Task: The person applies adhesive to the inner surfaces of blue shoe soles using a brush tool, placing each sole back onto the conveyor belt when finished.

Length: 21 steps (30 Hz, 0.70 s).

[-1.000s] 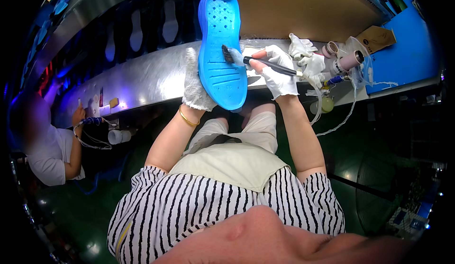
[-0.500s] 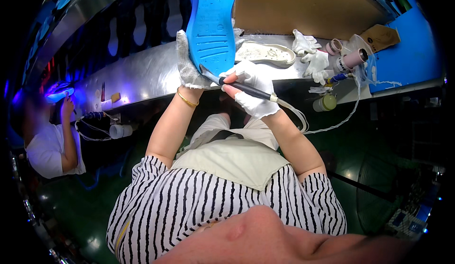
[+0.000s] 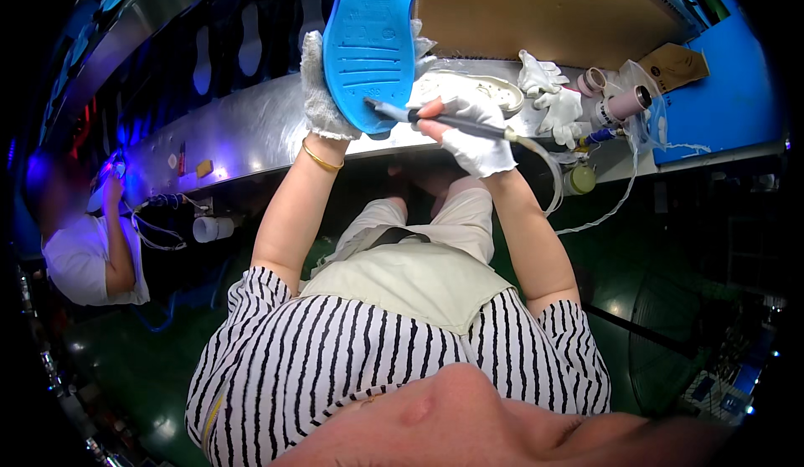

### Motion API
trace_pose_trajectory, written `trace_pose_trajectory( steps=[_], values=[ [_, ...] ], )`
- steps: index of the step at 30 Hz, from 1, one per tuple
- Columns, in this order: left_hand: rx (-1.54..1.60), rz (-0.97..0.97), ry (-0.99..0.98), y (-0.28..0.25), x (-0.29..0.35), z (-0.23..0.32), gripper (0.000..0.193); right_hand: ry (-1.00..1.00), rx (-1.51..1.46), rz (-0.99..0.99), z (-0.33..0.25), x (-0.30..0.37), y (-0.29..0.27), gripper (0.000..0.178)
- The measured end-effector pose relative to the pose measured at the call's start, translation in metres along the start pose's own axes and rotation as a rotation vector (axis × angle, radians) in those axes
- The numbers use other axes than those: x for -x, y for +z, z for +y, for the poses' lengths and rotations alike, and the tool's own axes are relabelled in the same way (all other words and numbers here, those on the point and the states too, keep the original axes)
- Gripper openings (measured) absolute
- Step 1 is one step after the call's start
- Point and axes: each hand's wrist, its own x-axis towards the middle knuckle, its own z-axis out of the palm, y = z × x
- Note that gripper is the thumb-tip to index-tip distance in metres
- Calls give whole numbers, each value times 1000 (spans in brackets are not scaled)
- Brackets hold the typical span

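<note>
A blue shoe sole (image 3: 373, 56) stands raised over the bench edge, its flat side with grooves and small holes facing me. My left hand (image 3: 318, 94), in a knitted white glove, grips its left edge and reaches behind the heel; some fingers are hidden. My right hand (image 3: 476, 142) wears a white glove with bare fingertips. Its fingers close round a black-handled brush (image 3: 471, 126), from whose rear end a pale hose runs. The dark brush tip rests on or just over the heel end of the sole. Behind my right hand lies a cream shoe sole (image 3: 481, 92).
Several white gloves (image 3: 544, 77) lie on the metal bench (image 3: 243, 142). Farther right are a pink cup (image 3: 628, 103), a plastic bag and a blue panel (image 3: 729, 90). Behind stands a cardboard box (image 3: 536, 15). Dark soles line the conveyor at left; a co-worker (image 3: 96, 258) works there.
The sole and my left hand have shifted slightly left. My right hand has moved right and up, and the brush tip now sits higher on the heel. The co-worker's hand has moved too.
</note>
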Motion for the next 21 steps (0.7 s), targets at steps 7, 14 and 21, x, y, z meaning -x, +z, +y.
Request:
trace_pose_trajectory(
  steps=[7,14,21],
  values=[
    [-107,10,-24,21,-8,9,70,260,-148,-217,7,19,-4,12],
    [-281,220,-175,14,-14,14,81,-423,303,-146,-10,-17,-3,17],
    [-686,602,-330,2,-26,23,57,54,163,-301,-2,-20,-3,14]
  ],
)
